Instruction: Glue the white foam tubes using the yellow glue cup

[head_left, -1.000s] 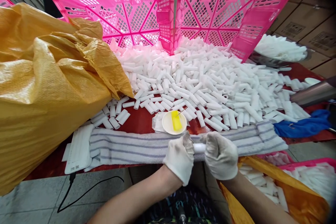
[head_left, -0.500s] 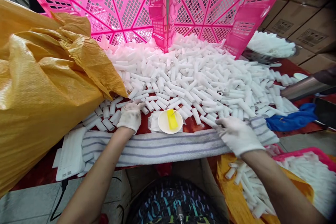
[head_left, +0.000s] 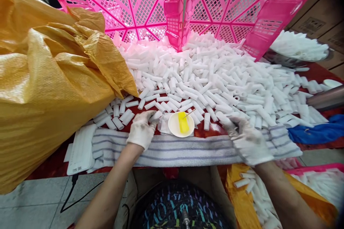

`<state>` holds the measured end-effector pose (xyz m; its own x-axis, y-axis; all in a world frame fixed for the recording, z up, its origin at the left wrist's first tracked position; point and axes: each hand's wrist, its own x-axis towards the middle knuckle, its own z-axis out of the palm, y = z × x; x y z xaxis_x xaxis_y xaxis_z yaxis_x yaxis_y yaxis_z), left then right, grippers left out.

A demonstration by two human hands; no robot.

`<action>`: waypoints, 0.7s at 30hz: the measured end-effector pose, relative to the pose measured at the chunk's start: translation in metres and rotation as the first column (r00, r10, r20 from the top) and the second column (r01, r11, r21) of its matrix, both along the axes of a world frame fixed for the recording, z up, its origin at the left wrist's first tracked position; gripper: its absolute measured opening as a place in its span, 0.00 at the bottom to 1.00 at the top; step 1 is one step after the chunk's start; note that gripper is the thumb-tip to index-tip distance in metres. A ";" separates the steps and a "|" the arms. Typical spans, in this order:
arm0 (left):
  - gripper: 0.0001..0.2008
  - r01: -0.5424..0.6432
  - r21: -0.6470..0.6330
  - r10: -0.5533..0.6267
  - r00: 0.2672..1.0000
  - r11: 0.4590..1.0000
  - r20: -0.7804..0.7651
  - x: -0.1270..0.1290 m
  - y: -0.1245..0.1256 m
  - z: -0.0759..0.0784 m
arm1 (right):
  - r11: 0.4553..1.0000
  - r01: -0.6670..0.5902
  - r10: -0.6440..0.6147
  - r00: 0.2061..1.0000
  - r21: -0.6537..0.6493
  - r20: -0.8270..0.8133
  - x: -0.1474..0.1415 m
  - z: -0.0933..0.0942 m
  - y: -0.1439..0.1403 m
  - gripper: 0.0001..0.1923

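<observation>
A big heap of short white plastic tubes [head_left: 215, 78] covers the red table. My gloved left hand [head_left: 141, 130] rests on the striped towel [head_left: 174, 150] at the table's front edge, fingers pinched on one white tube [head_left: 156, 116] at the heap's near edge. My gloved right hand [head_left: 248, 139], blurred, lies with fingers spread on tubes at the heap's front right. Between the hands sits a small white dish [head_left: 174, 128] holding a yellow piece [head_left: 183, 122] and a thin stick.
A bulging yellow woven sack [head_left: 48, 86] fills the left. Two pink crates [head_left: 134, 10] [head_left: 242, 3] stand tipped behind the heap. Right: a metal bowl of white parts [head_left: 285, 61], a metal cylinder [head_left: 325, 98], a blue cloth [head_left: 317, 130]. Below right, a yellow bag with tubes [head_left: 242, 193].
A second ago both hands held one tube together at the towel. They have parted and reached to the heap, the left hand closing on a tube near the dish.
</observation>
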<state>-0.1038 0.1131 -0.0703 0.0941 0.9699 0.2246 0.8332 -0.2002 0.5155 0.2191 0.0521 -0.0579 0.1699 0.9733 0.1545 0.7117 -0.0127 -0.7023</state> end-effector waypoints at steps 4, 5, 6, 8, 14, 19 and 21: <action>0.18 0.098 -0.139 -0.081 0.989 0.985 0.124 0.016 -0.011 -0.003 | 0.934 -0.231 0.073 0.871 -0.274 -0.486 -0.047 0.002 0.006 0.25; 0.18 0.100 -0.159 -0.080 0.989 0.982 0.124 0.019 -0.011 -0.004 | 0.925 -0.243 0.061 0.855 -0.294 -0.515 -0.057 -0.001 0.010 0.26; 0.18 0.097 -0.174 -0.076 0.989 0.980 0.123 0.022 -0.011 -0.005 | 0.931 -0.225 0.052 0.862 -0.289 -0.504 -0.065 -0.005 0.015 0.26; 0.18 0.095 -0.196 -0.073 0.990 0.976 0.117 0.026 -0.011 -0.006 | 0.967 -0.153 0.058 0.911 -0.203 -0.409 -0.075 -0.014 0.024 0.23; 0.18 0.076 -0.235 -0.054 0.994 0.969 0.097 0.029 -0.011 -0.004 | 0.939 -0.325 0.338 0.933 0.114 -0.121 -0.064 -0.035 0.032 0.12; 0.15 0.059 -0.272 -0.018 0.988 0.961 0.151 0.030 -0.013 -0.001 | 0.960 -0.270 0.280 0.936 0.073 -0.216 -0.064 -0.036 0.024 0.17; 0.15 0.055 -0.287 0.001 0.982 0.956 0.190 0.030 -0.013 -0.002 | 0.960 -0.258 0.277 0.921 0.106 -0.274 -0.066 -0.037 0.022 0.16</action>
